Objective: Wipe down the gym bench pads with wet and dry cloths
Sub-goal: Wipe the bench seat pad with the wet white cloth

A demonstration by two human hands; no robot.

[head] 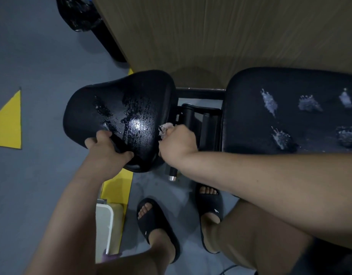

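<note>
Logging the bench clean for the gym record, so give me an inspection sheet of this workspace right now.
Surface: seat pad wet and glossy; back pad carries whitish patches.
Job's things: cloth bunched at seat pad's right edge.
Clutter: white container on floor.
Hands: left hand grips seat pad's near edge; right hand grips cloth.
Cables: possible cord at bottom edge, unclear.
Surroundings: grey floor, yellow markings, wooden panel.

The scene is dim, with a cool bluish cast. Overhead light produces 1 bright specular glare spot on the wet seat pad [119, 116]. Foam patches on the long back pad [290, 108] show pale grey. The black frame [199, 116] between the pads loses detail in shadow. Wide-angle distortion bends the wooden wall [230, 32] and stretches both forearms toward the edges. Focus is slightly soft throughout.
</note>
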